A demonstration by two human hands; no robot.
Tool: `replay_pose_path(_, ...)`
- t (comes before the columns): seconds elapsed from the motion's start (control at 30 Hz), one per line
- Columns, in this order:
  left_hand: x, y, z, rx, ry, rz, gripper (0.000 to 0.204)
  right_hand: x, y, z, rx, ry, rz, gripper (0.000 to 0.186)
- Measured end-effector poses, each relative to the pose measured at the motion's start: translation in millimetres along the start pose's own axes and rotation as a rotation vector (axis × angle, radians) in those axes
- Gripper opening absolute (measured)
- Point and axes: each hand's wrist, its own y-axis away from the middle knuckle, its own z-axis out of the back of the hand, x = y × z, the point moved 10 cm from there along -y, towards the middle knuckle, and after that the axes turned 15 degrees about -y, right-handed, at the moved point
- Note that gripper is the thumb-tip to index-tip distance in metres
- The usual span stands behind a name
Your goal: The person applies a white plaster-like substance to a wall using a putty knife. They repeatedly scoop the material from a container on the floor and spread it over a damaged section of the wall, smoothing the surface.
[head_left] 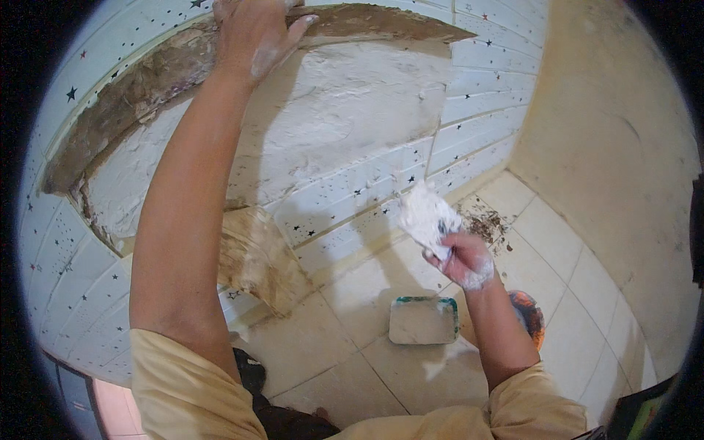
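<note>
My left hand point(255, 37) rests high on the wall, over a rough brown bare strip point(139, 88), its thumb stretched out and its fingertips partly cut off by the frame's upper edge. White powdery smears mark the hand. Below it, a patch of uneven white plaster point(345, 110) covers part of the wall. My right hand point(468, 264) grips a flat putty knife point(425, 216) thickly coated with white paste, held apart from the wall's lower right. White paste also smears the right wrist.
Star-patterned panelling point(484, 110) surrounds the patch. A torn brownish sheet point(260, 257) hangs near the floor. On the tiles point(315, 359) stand a shallow green-rimmed tray point(424, 298) and an orange-rimmed container point(539, 326), partly behind my right forearm. Brown crumbs point(485, 220) lie by the wall. A beige wall point(616, 147) rises at right.
</note>
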Motion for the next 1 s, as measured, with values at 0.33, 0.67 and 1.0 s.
replay_pose_path(0.33, 38, -25, -27, -0.059, -0.048, 0.012, 0.028, 21, -76, -180, 0.292, 0.114, 0.578, 0.045)
replay_pose_path(0.67, 32, -30, -42, -0.049, -0.144, 0.036, 0.027, -1, -107, -242, 0.019, 1.377, 1.771, 0.069)
replay_pose_path(1.0, 32, -28, -44, -0.042, -0.104, 0.061, 0.028, -55, -112, -265, 0.119, 1.875, 1.798, 0.06)
